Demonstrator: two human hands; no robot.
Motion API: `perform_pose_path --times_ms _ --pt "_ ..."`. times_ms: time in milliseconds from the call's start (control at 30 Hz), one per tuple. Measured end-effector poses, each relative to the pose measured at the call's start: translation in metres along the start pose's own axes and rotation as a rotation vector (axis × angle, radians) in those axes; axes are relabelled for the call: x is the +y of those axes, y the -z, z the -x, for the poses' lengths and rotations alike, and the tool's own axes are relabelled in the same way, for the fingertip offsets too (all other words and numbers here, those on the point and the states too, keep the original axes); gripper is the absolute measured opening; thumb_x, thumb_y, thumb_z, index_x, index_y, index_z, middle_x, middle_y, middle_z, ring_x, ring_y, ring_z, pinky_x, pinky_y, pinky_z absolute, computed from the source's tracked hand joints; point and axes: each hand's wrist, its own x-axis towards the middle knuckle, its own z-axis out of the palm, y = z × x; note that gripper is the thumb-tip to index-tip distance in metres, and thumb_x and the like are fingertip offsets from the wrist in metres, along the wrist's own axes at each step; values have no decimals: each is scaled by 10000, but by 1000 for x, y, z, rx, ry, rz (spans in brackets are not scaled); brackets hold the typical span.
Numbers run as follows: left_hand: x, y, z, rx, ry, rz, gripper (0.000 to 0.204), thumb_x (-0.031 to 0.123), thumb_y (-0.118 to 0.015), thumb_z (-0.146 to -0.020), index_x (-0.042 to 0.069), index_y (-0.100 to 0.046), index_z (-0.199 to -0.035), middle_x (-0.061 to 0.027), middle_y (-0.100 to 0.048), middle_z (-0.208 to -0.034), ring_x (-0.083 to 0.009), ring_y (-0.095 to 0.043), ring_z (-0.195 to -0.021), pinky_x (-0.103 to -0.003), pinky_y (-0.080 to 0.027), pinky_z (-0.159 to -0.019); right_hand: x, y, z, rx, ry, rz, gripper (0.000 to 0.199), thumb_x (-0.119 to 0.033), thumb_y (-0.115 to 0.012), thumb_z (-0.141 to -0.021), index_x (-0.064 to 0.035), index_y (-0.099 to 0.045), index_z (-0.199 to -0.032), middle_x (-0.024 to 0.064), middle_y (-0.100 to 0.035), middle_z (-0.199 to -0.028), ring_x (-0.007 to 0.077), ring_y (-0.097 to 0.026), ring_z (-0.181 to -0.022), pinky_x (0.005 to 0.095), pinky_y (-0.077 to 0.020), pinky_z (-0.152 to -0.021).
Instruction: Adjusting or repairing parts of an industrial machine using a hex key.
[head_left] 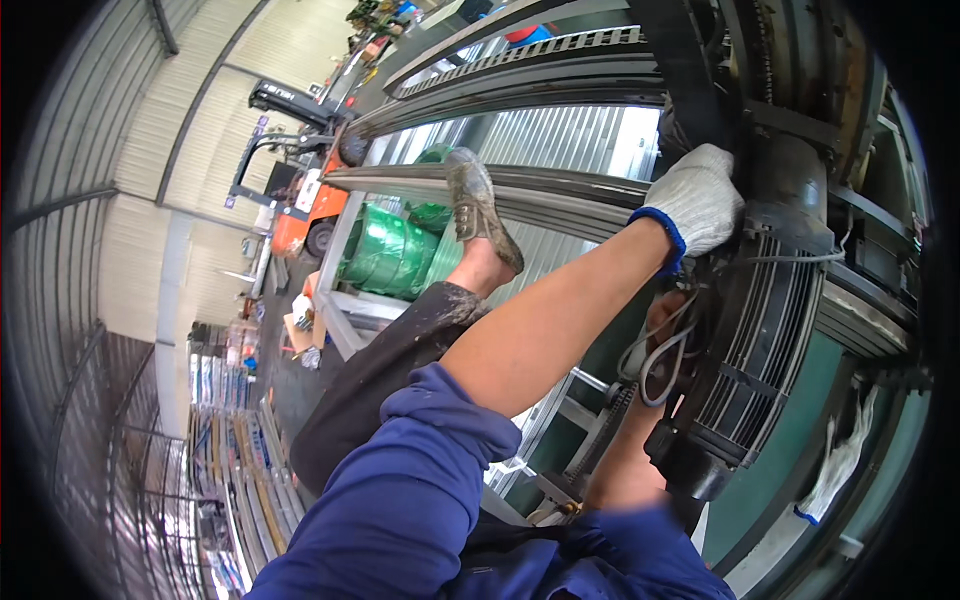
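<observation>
My left hand [700, 205], in a white knit glove with a blue cuff, is closed against the dark machine frame beside a grey cylindrical housing [790, 190]. Its fingertips are hidden, and so is whatever they grip. Lower down, my bare right hand [668, 318] reaches in behind loops of grey cable [655, 375]. Its fingers look curled, but the cable and shadow cover most of them. Directly right of that hand is a black ribbed electric motor [745, 350]. A second white glove [840, 460] lies on the machine at the far right.
Long metal rails [560, 185] run leftward from the machine. My leg, in a muddy shoe [475, 205], stretches out next to them. Beyond are green-wrapped rolls [390, 250], an orange forklift [310, 205] and stacked long profiles [240, 450]. A thin rod [590, 380] lies near my right forearm.
</observation>
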Motion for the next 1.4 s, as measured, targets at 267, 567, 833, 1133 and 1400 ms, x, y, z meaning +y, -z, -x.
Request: perform_pose_path --times_ms 267,567,833,1133,1400 --pt "-14 -12 -6 30 -12 56 183 129 -622 -761 -6 -682 -869 -268 -661 -886 -429 -649 -908 -467 -528 -811 77 50 -7 88 124 -220 517 -414 -456 -1030 -36 -530 -1375 193 -683 -1131 344 -690 -888 497 -588 -705" --pt "-24 -22 -5 97 -112 -45 236 150 -643 -772 -26 -670 -927 -301 -657 -1002 -441 -647 -990 -468 -531 -865 92 41 -51 276 246 -391 507 -408 -456 -1029 -41 -537 -1369 197 -684 -1130 344 -692 -875 487 -586 -684" --pt "-2 -30 -12 196 -140 51 157 149 -626 -776 8 -695 -771 -231 -663 -793 -416 -655 -854 -476 -529 -766 120 10 -43 555 372 -566 497 -403 -456 -1029 -46 -544 -1363 201 -684 -1130 344 -695 -864 477 -584 -665" --pt "-26 -25 -12 -95 -127 339 252 108 -399 -1047 23 -612 -1152 -103 -667 -882 -189 -614 -717 -318 -528 -642 95 -63 21 995 694 -563 487 -397 -457 -1028 -52 -551 -1357 205 -685 -1129 343 -698 -851 467 -581 -644" --pt "-11 0 12 162 -187 -26 178 9 -500 -877 9 -644 -982 -240 -665 -933 -393 -644 -923 -453 -509 -769 18 -134 -6 1219 882 -411 477 -392 -457 -1027 -57 -557 -1352 209 -685 -1129 343 -701 -840 457 -579 -625"
